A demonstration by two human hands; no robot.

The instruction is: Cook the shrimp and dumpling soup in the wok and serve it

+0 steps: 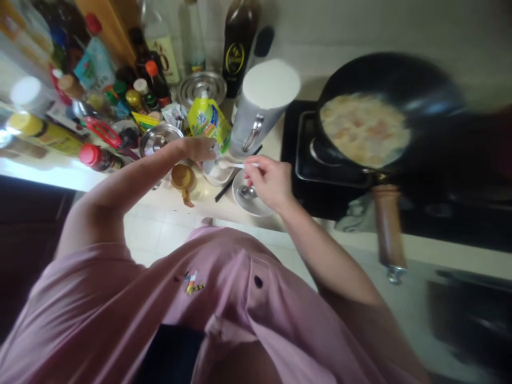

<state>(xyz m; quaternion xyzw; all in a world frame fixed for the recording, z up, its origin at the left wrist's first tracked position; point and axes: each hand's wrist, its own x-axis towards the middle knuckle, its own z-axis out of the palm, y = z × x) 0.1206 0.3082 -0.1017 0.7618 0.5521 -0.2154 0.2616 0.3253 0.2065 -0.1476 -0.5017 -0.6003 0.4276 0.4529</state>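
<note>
Seemingly mid-scoop: right hand [272, 182] pinches white spoon [236, 165], its end at small tub [218, 180] left of wok [432, 101], not yet clear. Left hand [199, 149] beside tub; blurred, cannot tell finger grip. Food [366, 130] already spread inside wok; white bowl [239, 200] left of wok.

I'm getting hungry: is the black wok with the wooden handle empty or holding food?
Not empty: pale food with pinkish patches lies spread inside the black wok.
</note>
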